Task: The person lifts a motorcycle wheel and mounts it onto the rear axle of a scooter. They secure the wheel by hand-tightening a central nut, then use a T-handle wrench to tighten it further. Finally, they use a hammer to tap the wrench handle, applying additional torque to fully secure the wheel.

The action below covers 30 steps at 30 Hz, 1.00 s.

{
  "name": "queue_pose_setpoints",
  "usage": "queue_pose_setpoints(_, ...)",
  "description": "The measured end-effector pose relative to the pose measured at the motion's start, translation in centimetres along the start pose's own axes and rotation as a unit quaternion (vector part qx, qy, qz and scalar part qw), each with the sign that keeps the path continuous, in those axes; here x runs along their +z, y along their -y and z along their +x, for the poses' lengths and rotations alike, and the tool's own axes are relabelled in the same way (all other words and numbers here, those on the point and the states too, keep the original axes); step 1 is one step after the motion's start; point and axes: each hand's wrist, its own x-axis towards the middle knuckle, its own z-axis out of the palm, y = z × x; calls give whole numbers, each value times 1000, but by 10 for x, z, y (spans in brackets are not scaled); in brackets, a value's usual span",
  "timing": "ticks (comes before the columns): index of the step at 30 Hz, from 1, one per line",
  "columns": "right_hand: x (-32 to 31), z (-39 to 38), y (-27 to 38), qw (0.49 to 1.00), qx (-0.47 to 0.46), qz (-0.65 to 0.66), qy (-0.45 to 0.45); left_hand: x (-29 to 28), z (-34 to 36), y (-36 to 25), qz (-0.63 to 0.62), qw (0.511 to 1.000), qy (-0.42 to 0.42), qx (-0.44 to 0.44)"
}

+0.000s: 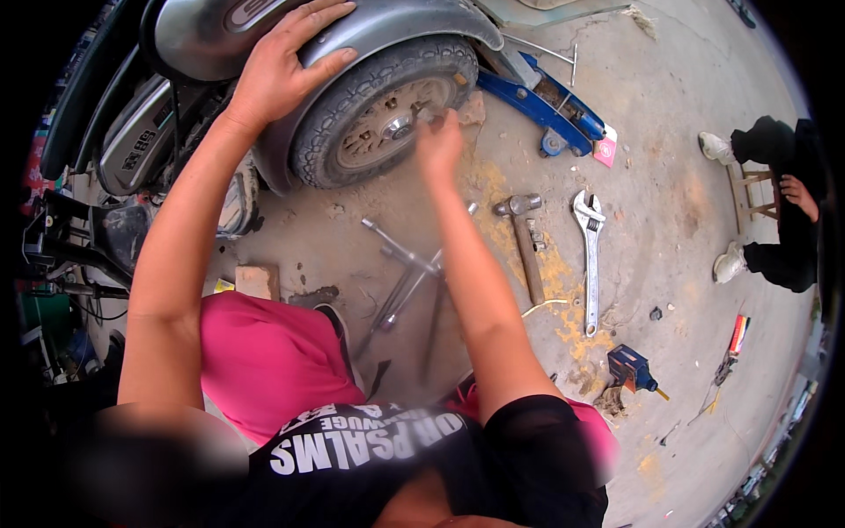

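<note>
So the wheel (363, 143) sits under a grey fender (374, 40) at the left end of the concrete floor (656, 251), on the side away from the person's body. Left hand (280, 63) is laid on the fender, fingers spread and loose, thumb out to the side, not wrapped around anything. Right hand (438, 150) is over the wheel just right of the hub (399, 128), but it's pretty blurred, so I can't tell if those fingers are clenched or gripping some small part. A blue floor jack (532, 107) is right beside the wheel, with a pink packet (607, 146) at its near end. Closer in, a cross-shaped lug wrench (409, 257) lies partly behind the right forearm, then a hammer (526, 242) and a big adjustable wrench (591, 273) lie roughly side by side, not touching. Nearer the floor's right edge there's a blue container (628, 365) with a yellowish spout and a red-and-yellow-handled tool (738, 339), plus somebody in dark clothes (764, 141) sitting on a wooden stool (753, 189).
</note>
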Motion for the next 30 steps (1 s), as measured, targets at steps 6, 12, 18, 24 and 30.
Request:
queue_pose_setpoints(6,4,-3,4,998,-41,-51,-20,-2,-1,1,5,1000,2,9)
queue_pose_setpoints(12,8,-2,3,996,-45,-65,-49,1,-3,4,8,1000,-5,0)
queue_pose_setpoints(18,7,1,-1,993,-75,-87,-23,0,-2,2,4,1000,-6,-2)
queue_pose_setpoints(24,10,6,0,985,-70,-156,-22,-1,-3,2,21,1000,-9,0)
queue_pose_setpoints(30,7,22,7,986,145,75,31,0,-2,1,28,1000,-7,-4)
